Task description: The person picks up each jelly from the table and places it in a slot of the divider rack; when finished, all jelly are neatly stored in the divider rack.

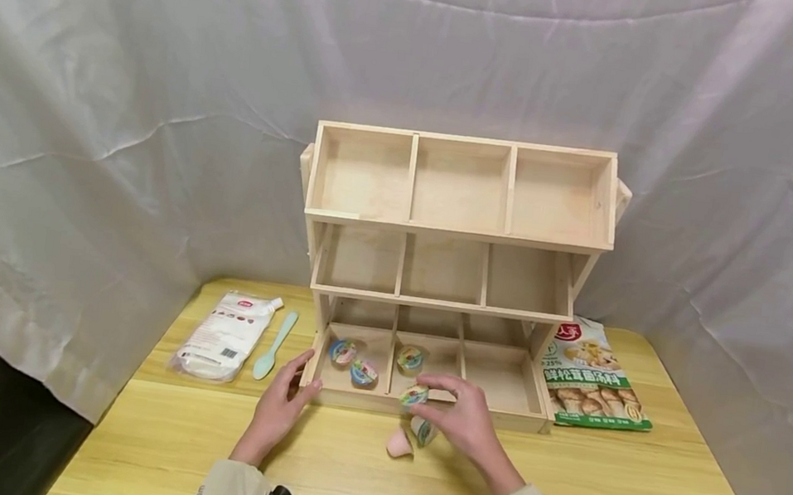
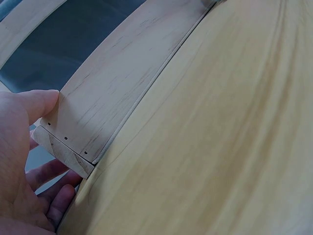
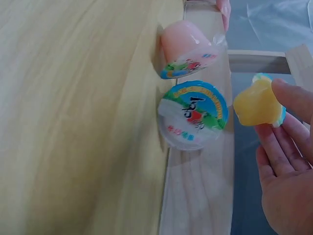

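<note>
My right hand (image 1: 466, 420) pinches a yellow jelly cup (image 3: 257, 104) between thumb and fingers, above the front edge of the wooden rack's bottom tray. The left hand (image 1: 279, 408) grips that tray's left front corner, its thumb on the front panel (image 2: 112, 78) and its fingers around the side. Two jelly cups (image 1: 364, 374) lie in the tray's left compartment; one more jelly cup (image 1: 409, 359) is in the middle one. On the table before the rack, a pink jelly cup (image 1: 399, 444) lies on its side beside a clear-whitish jelly cup (image 3: 193, 116) with its printed lid showing.
The wooden rack (image 1: 458, 233) rises in three tiers of divided compartments. Left of it lie a white spouted pouch (image 1: 227, 336) and a pale green spoon (image 1: 275, 346). A mushroom-printed bag (image 1: 597, 378) lies at its right. Grey curtains (image 1: 467, 56) surround the table.
</note>
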Motion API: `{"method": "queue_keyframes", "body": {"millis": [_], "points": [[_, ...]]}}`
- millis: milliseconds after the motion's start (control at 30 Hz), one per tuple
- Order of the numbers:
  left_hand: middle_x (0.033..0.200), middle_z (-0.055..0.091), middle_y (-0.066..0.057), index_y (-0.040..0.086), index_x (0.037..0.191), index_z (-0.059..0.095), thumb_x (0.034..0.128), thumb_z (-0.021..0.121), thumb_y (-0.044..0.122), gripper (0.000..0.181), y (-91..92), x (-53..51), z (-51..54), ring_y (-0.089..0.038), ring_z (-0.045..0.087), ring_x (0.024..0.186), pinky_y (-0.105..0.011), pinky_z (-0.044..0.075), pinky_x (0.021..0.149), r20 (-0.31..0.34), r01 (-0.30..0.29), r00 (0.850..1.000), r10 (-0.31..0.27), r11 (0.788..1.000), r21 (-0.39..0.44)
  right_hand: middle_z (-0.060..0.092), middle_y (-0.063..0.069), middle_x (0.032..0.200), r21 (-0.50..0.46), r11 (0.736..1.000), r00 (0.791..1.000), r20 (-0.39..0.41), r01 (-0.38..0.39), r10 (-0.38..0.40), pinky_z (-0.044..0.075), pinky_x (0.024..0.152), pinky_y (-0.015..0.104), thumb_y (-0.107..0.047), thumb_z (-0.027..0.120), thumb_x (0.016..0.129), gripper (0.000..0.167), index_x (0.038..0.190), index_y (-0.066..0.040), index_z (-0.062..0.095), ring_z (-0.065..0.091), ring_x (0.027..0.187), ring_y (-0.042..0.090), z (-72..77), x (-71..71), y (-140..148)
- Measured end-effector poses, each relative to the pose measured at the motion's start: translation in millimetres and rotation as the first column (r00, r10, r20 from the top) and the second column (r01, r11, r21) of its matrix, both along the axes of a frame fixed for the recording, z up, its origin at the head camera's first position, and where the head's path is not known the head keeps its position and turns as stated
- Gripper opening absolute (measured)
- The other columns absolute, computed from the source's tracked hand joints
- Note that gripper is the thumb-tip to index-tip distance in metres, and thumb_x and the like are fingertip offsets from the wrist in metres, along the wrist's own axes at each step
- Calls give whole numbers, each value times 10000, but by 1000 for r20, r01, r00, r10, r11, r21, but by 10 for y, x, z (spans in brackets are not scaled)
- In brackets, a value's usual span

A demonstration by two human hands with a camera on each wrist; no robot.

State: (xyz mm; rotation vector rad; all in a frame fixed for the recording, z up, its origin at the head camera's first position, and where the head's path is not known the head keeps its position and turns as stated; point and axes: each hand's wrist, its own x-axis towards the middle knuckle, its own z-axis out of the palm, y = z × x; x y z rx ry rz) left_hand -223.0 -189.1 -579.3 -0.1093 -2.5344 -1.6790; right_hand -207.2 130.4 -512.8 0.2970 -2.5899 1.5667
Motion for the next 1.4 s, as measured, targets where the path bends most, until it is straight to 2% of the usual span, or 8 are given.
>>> {"method": "queue_keyframes", "body": {"millis": [200, 400, 467, 733, 1033, 1200, 1400], "points": [[1580, 463, -181, 196, 1584, 429, 1031, 649, 352, 616, 8, 5, 1, -378, 514, 1375, -547, 429, 1131, -16, -9, 1000, 9, 1000, -5, 757, -27, 1211, -16, 1000, 1000, 15, 21, -21, 476, 1094, 548, -188, 944, 730, 466, 1166, -143, 786, 667, 1198, 261, -42, -11, 36], [1573, 474, -169, 209, 1585, 427, 1032, 647, 356, 614, 2, 1, -2, -363, 516, 1376, -534, 430, 1129, -13, -9, 1000, 9, 1000, -14, 748, 44, 1233, -72, 996, 998, 39, 52, -49, 579, 970, 441, -128, 912, 768, 442, 1187, -105, 771, 682, 1164, 291, -61, -23, 68], [1568, 479, -169, 207, 1588, 423, 1031, 650, 351, 619, -1, 0, -8, -364, 518, 1372, -535, 431, 1126, -12, -7, 1000, 7, 1000, -17, 747, 51, 1241, -88, 995, 997, 53, 54, -49, 577, 974, 423, -115, 900, 782, 442, 1202, -95, 762, 680, 1169, 289, -70, -32, 86], [1571, 479, -149, 229, 1591, 418, 1026, 654, 374, 630, -10, -10, -26, -340, 529, 1359, -516, 435, 1123, 13, -14, 1000, 14, 1000, -21, 714, 80, 1298, -67, 998, 999, 47, 3, 0, 483, 1096, 532, -130, 877, 821, 426, 1225, -84, 750, 646, 1236, 316, -72, -68, 175], [1569, 479, -159, 223, 1592, 416, 1026, 651, 380, 632, -9, -9, -24, -350, 528, 1362, -520, 435, 1123, 9, -11, 1000, 11, 1000, -12, 691, 134, 1328, -15, 998, 997, 41, -65, 66, 492, 1085, 532, -105, 848, 851, 440, 1264, -21, 722, 643, 1243, 361, -22, -91, 196], [1566, 483, -135, 251, 1587, 422, 1019, 660, 390, 631, -12, -15, -33, -324, 527, 1364, -500, 432, 1128, 26, -16, 1000, 17, 1000, -4, 703, 115, 1303, 11, 997, 996, 43, -80, 79, 484, 1090, 543, -106, 843, 858, 395, 1235, -53, 737, 649, 1235, 373, 4, -107, 199], [1555, 492, -148, 221, 1585, 426, 1020, 661, 384, 634, -7, -12, -30, -332, 543, 1343, -504, 452, 1109, 10, -14, 1000, 15, 1000, -22, 706, 92, 1309, 34, 997, 996, 51, -74, 72, 473, 1096, 561, -130, 856, 847, 401, 1229, -77, 744, 625, 1270, 375, 5, -124, 202]]}}
